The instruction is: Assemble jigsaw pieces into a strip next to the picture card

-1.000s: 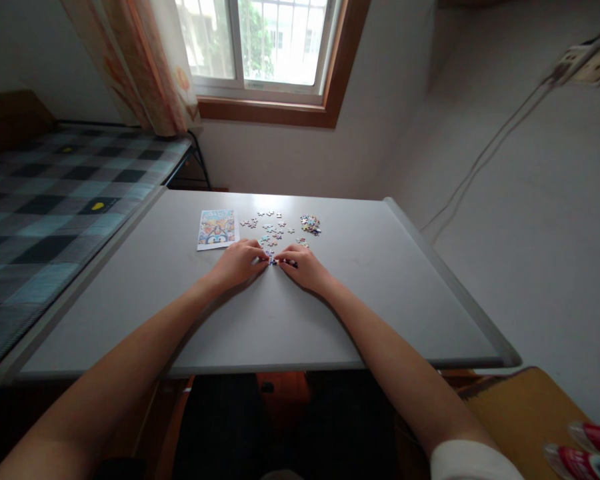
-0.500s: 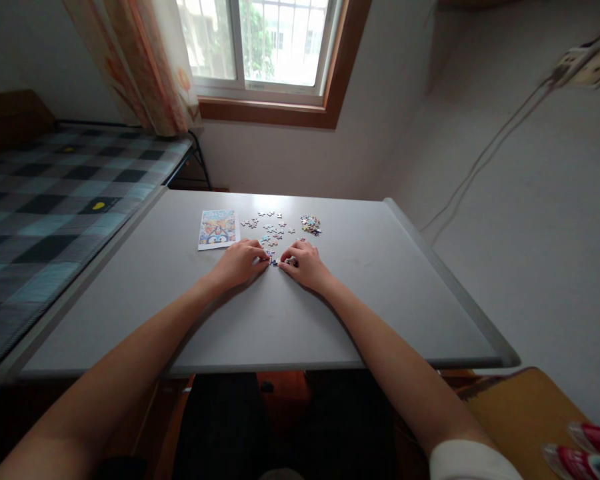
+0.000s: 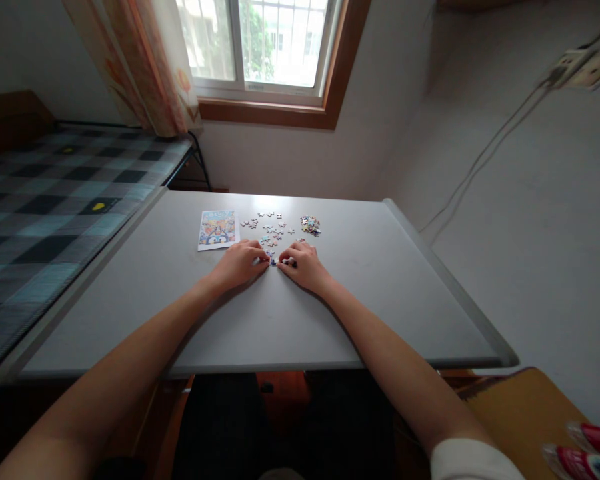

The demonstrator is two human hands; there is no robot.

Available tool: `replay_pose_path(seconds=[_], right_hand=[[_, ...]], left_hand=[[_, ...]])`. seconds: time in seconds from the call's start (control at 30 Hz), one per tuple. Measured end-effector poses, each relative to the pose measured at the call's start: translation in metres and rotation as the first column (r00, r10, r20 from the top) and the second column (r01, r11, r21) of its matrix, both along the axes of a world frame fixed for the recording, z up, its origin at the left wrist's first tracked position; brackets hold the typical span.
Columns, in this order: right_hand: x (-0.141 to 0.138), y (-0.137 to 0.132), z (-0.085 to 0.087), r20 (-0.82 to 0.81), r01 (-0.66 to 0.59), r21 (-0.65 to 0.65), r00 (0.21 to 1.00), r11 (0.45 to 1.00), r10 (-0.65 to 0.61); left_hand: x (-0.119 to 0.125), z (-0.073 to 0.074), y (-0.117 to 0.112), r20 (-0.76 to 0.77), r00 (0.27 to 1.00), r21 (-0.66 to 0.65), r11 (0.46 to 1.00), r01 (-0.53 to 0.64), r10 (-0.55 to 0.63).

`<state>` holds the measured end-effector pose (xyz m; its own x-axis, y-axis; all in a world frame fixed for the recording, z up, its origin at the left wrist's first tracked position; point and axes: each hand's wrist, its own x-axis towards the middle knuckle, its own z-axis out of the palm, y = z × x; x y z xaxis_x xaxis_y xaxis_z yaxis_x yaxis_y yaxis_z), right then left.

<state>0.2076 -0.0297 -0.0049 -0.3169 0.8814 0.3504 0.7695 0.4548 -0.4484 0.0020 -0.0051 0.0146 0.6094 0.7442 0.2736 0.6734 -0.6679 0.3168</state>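
Both my hands rest on the grey-white table (image 3: 265, 320), fingertips nearly meeting. My left hand (image 3: 243, 262) is closed in a pinch on small jigsaw puzzle pieces (image 3: 273, 262) of blue and white. From the other side my right hand (image 3: 304, 263) pinches at the same pieces; its curled fingers partly cover more of them. Just beyond the hands, loose puzzle pieces (image 3: 279, 230) lie scattered. A heap of pieces (image 3: 311, 225) sits behind my right hand. To the left lies a printed picture sheet (image 3: 217, 229) showing a penguin-like figure.
A bed with a checked cover (image 3: 80, 173) stands along the left. Behind the table are a window (image 3: 280, 47) and a curtain (image 3: 145, 67). At lower right, red-labelled plastic bottles (image 3: 585, 460) lie on a yellowish wooden surface (image 3: 525, 407). A cable (image 3: 480, 160) hangs on the right wall.
My right hand has shifted very slightly left, bringing its fingertips closer to those of my left hand at the pieces. The left hand and the other things look unmoved.
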Motion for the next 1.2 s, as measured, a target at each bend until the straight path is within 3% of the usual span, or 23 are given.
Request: replay_pose_path(seconds=[0.27, 0.63, 0.87, 1.03, 1.2], right_hand=[[0.0011, 0.0027, -0.0042, -0.022, -0.106, 0.073, 0.994, 0.992, 0.108], [-0.001, 0.0018, -0.005, -0.027, -0.1, 0.074, 0.994, 0.992, 0.102], [-0.001, 0.0007, -0.0026, -0.032, -0.1, 0.06, 0.994, 0.993, 0.102], [-0.0008, -0.0009, 0.0008, -0.03, -0.114, 0.041, 0.993, 0.993, 0.115], [-0.001, -0.0015, 0.0021, -0.01, -0.108, 0.062, 0.994, 0.992, 0.109]], left_hand=[[0.0005, -0.0029, 0.001, 0.002, 1.0, 0.002, 1.0, -0.007, 0.007], [0.0004, -0.0047, 0.0009, 0.015, 1.0, 0.022, 1.0, 0.003, -0.004], [0.0004, -0.0007, -0.0016, 0.033, 0.989, 0.04, 0.989, 0.14, -0.141], [0.0006, 0.0, -0.0033, 0.048, 0.985, 0.023, 0.986, 0.164, -0.165], [0.0029, 0.004, -0.005, -0.068, 0.98, 0.087, 0.977, 0.195, -0.19]])
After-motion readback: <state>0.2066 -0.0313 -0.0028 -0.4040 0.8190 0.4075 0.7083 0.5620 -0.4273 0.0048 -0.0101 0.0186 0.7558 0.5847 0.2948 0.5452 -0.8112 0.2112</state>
